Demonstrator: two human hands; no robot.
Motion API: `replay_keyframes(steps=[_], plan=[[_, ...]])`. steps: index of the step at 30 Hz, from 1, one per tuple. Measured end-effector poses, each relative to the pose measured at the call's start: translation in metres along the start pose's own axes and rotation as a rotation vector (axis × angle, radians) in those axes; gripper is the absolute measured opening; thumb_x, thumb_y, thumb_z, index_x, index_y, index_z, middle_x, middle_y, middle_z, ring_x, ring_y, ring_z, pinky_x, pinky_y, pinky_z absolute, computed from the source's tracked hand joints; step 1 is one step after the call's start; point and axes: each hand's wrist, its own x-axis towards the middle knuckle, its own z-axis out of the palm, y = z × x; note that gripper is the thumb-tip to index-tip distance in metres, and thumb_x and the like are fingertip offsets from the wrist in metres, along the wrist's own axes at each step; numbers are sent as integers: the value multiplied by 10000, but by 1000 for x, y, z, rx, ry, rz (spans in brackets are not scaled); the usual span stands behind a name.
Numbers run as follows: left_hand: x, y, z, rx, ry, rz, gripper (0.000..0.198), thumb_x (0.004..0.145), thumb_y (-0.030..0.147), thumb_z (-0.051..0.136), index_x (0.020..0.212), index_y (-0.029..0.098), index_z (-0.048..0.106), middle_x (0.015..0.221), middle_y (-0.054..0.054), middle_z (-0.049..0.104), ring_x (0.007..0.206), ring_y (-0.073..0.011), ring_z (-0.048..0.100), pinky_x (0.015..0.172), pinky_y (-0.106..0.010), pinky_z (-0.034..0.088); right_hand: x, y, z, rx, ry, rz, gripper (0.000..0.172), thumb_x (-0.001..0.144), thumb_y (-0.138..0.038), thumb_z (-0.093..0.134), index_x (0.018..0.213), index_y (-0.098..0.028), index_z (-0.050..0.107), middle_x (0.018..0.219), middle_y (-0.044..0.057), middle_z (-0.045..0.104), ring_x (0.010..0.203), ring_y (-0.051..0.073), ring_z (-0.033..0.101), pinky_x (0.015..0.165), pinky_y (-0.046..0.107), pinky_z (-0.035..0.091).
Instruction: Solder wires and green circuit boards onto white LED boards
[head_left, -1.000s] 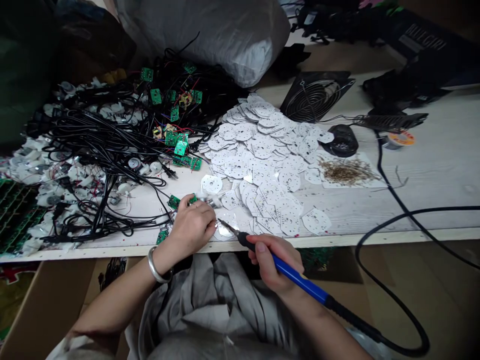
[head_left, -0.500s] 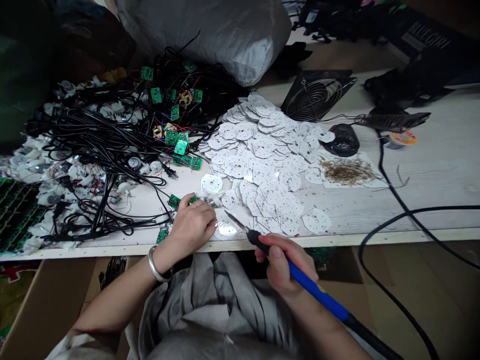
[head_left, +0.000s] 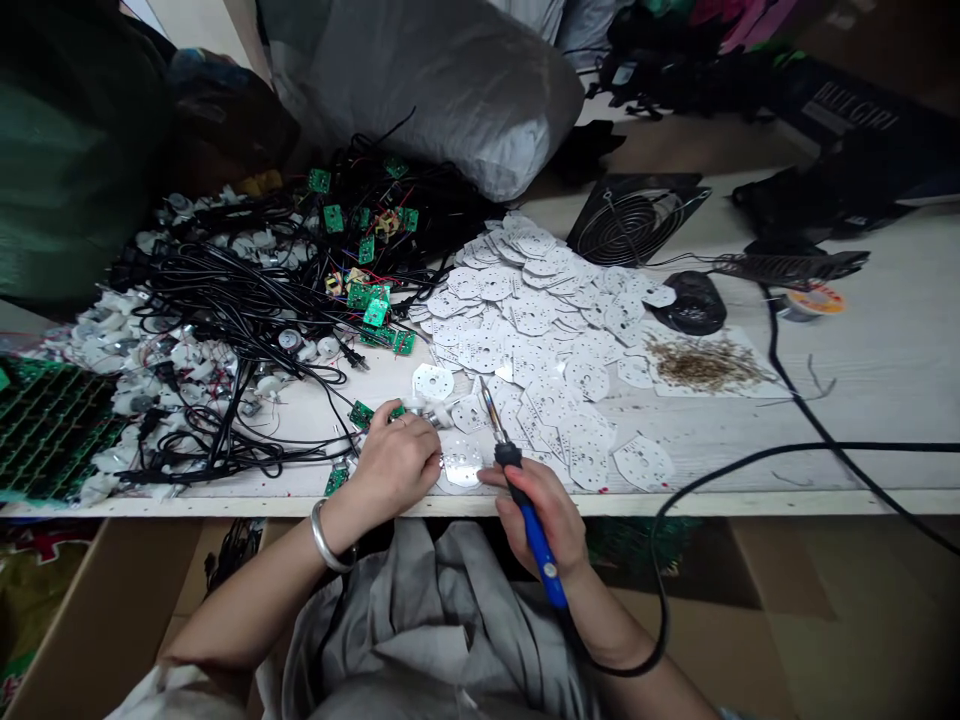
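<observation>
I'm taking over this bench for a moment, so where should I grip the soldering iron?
Grip the blue handle from the near side, just behind the right hand that holds it. That long, narrow part tilts back toward the person, so it is the easy end to reach. Stay clear of the bare metal tip, which points away.
</observation>
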Motion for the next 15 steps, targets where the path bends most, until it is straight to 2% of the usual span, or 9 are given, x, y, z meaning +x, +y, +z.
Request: replay_keyframes(steps=[4, 10, 15], plan=[[1, 2, -4, 8, -26, -2, 146, 815, 168, 527, 752, 173, 658, 825, -33, 700, 861, -189, 607, 1032, -456, 296, -1, 2, -1, -11, -51, -17, 371, 916, -188, 513, 1283, -171, 463, 853, 92, 717, 833, 205, 695, 690, 342, 602], [0, 3, -7, 17, -40, 25, 142, 824, 168, 530, 798, 172, 670, 852, -35, 701, 877, -190, 607, 1048, -461, 287, -4, 2, 4, -21, 4, -28, 343, 912, -189, 523, 1253, -176, 488, 844, 85, 698, 787, 192, 694, 654, 309, 600], [-3, 5, -4, 82, -33, 26, 127, 831, 176, 545, 827, 173, 672, 872, -46, 694, 898, -199, 605, 1057, -482, 271, -5, 4, 2, -38, -5, -45, 337, 913, -177, 522, 1250, -176, 495, 812, 70, 717, 794, 198, 701, 677, 317, 593]])
